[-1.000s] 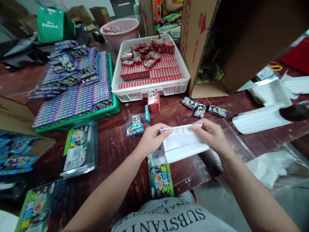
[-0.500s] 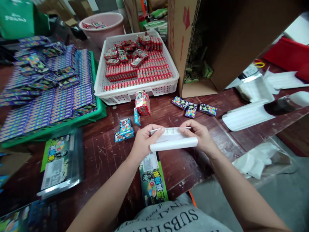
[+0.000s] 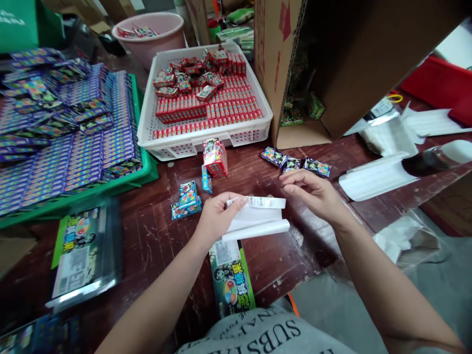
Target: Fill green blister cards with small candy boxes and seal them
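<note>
- Wht. label sheet (image 3: 256, 228) over worktop (image 3: 158, 246) near its front edge; room btwn it & purple packs (image 3: 291, 164).
- L hand (image 3: 217, 216) pinches sheet's L end; R hand (image 3: 311, 194) empty, fingers loosely parted.
- Vs 0.5 s ago: R hand's off sheet.
- L fingertips hidden behind sheet; green bag (image 3: 35, 32) cut off.

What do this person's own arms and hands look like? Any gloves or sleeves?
The left hand and right hand wear no gloves. No sleeve covers either forearm in view, and I see no watch or bracelet. Below, the person's grey shirt shows, with dark printed lettering.
</note>
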Tool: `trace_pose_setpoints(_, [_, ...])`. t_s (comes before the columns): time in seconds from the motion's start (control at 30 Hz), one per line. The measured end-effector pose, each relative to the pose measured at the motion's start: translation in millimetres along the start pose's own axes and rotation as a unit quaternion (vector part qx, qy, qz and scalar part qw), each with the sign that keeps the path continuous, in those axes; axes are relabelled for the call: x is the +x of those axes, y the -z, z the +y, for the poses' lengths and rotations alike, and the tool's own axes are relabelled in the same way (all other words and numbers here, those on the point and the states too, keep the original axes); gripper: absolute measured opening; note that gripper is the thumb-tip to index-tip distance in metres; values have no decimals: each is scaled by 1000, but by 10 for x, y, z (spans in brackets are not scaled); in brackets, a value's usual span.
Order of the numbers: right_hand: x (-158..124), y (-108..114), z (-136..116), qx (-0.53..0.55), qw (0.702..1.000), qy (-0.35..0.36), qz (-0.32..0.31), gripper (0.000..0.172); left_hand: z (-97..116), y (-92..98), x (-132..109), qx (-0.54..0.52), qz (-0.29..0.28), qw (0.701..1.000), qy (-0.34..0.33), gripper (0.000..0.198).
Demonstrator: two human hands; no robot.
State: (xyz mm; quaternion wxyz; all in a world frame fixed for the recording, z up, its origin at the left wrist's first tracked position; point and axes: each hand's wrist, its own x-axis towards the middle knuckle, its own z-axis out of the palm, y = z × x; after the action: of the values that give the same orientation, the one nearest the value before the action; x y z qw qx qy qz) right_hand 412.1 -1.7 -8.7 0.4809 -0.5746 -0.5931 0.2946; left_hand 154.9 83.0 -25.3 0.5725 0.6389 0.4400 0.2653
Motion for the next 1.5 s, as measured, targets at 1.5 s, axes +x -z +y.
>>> trace_pose_setpoints(1.5, [-151, -1383, -831, -206, 915, 187, -292, 80, -159, 758, -1254, 10, 15, 1000, -7, 13])
